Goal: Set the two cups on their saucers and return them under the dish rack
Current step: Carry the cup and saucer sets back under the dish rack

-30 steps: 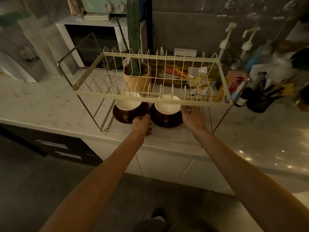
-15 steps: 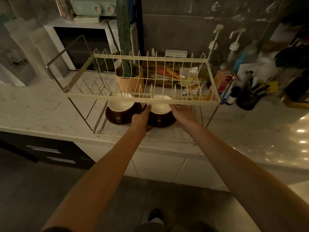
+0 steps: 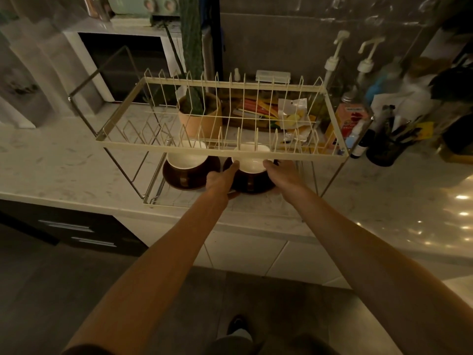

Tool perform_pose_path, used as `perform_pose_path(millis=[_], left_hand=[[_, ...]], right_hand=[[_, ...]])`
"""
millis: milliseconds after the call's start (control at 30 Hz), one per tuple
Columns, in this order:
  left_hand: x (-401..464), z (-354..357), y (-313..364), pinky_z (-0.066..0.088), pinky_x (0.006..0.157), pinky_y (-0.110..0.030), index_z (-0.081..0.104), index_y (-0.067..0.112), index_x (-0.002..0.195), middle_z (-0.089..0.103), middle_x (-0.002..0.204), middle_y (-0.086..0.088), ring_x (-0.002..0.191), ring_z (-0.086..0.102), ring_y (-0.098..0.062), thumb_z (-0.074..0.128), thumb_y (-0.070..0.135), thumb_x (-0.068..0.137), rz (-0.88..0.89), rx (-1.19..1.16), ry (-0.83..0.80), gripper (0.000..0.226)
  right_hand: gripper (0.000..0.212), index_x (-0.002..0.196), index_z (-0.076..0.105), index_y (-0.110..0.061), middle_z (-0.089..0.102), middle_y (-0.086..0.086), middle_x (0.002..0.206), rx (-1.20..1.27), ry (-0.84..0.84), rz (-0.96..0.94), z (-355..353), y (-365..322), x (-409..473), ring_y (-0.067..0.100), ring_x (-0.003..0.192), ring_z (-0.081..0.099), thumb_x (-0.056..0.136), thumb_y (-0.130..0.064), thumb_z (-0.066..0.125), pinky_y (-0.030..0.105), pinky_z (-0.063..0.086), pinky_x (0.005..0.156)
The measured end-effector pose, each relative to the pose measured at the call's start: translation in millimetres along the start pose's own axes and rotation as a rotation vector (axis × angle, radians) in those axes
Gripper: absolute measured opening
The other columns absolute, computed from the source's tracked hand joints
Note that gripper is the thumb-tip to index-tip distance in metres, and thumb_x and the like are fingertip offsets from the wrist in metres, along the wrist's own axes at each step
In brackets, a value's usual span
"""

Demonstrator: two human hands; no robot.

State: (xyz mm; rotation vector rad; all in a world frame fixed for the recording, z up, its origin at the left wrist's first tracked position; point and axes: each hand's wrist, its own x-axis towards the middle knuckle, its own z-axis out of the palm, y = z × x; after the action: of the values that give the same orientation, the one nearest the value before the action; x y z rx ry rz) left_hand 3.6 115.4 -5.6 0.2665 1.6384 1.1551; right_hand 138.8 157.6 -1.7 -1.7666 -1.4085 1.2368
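Two brown cups with white insides stand on dark brown saucers on the counter, under the cream wire dish rack (image 3: 222,147). The left cup (image 3: 185,160) sits on its saucer (image 3: 179,181) with no hand on it. My left hand (image 3: 220,178) and my right hand (image 3: 284,172) hold the right cup (image 3: 252,163) from either side, thumbs against its rim. Its saucer (image 3: 253,188) shows below, between my wrists. My fingers are hidden behind the cup.
A potted cactus (image 3: 198,116), packets and a red carton (image 3: 352,119) stand behind the rack. Pump bottles (image 3: 332,62) and a dark utensil holder (image 3: 384,149) crowd the right. A microwave (image 3: 122,65) is at back left. The rack's metal legs (image 3: 133,172) flank the cups.
My left hand has moved from the front of the gap between the cups to the left side of the right cup. My right hand stays at that cup's right side.
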Motion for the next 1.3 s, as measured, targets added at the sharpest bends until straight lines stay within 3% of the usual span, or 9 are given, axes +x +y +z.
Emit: perform_pose_path(millis=[67, 533, 733, 967, 1167, 1300], left_hand=[[-2, 3, 0, 0.058, 0.085, -0.044, 0.040, 0.007, 0.136, 0.054, 0.133, -0.016, 0.117, 0.059, -0.033, 0.073, 0.032, 0.083, -0.005, 0.005, -0.017, 0.067], [-9, 19, -5, 0.057, 0.088, -0.045, 0.040, 0.011, 0.131, 0.056, 0.132, -0.016, 0.116, 0.060, -0.032, 0.072, 0.028, 0.084, -0.004, -0.003, -0.084, 0.059], [-8, 23, -6, 0.056, 0.090, -0.046, 0.036, 0.017, 0.106, 0.057, 0.131, -0.016, 0.116, 0.061, -0.032, 0.072, 0.030, 0.084, 0.010, 0.012, -0.081, 0.044], [-8, 24, -8, 0.058, 0.080, -0.040, 0.037, 0.012, 0.134, 0.056, 0.133, -0.016, 0.116, 0.061, -0.031, 0.074, 0.032, 0.081, 0.005, 0.013, -0.086, 0.068], [-7, 24, -7, 0.057, 0.088, -0.046, 0.040, 0.016, 0.122, 0.056, 0.133, -0.017, 0.117, 0.060, -0.033, 0.075, 0.032, 0.081, -0.004, 0.018, -0.104, 0.057], [-7, 21, -4, 0.057, 0.088, -0.044, 0.038, 0.014, 0.131, 0.054, 0.135, -0.015, 0.117, 0.060, -0.032, 0.072, 0.036, 0.083, -0.014, 0.053, -0.127, 0.063]], right_hand=[[0.049, 0.141, 0.047, -0.011, 0.051, 0.010, 0.145, 0.008, 0.017, 0.001, -3, 2, 0, 0.029, 0.131, 0.049, 0.096, -0.029, 0.054, 0.034, 0.041, 0.102], [0.045, 0.139, 0.048, -0.009, 0.053, 0.013, 0.141, -0.006, 0.079, 0.008, -18, 6, -2, 0.032, 0.129, 0.050, 0.097, -0.025, 0.051, 0.038, 0.041, 0.106], [0.042, 0.137, 0.050, -0.008, 0.055, 0.013, 0.140, -0.028, 0.090, -0.005, -21, 6, -2, 0.031, 0.128, 0.051, 0.098, -0.023, 0.050, 0.031, 0.039, 0.097], [0.040, 0.136, 0.052, -0.007, 0.057, 0.014, 0.137, -0.057, 0.107, -0.012, -21, 9, -2, 0.030, 0.125, 0.053, 0.099, -0.023, 0.048, 0.025, 0.033, 0.085], [0.040, 0.135, 0.053, -0.007, 0.057, 0.016, 0.137, -0.090, 0.106, -0.011, -21, 8, -3, 0.032, 0.125, 0.053, 0.099, -0.024, 0.047, 0.027, 0.035, 0.087], [0.042, 0.137, 0.051, -0.007, 0.056, 0.016, 0.139, -0.130, 0.092, -0.022, -23, 7, -4, 0.033, 0.127, 0.052, 0.100, -0.027, 0.046, 0.030, 0.039, 0.094]])
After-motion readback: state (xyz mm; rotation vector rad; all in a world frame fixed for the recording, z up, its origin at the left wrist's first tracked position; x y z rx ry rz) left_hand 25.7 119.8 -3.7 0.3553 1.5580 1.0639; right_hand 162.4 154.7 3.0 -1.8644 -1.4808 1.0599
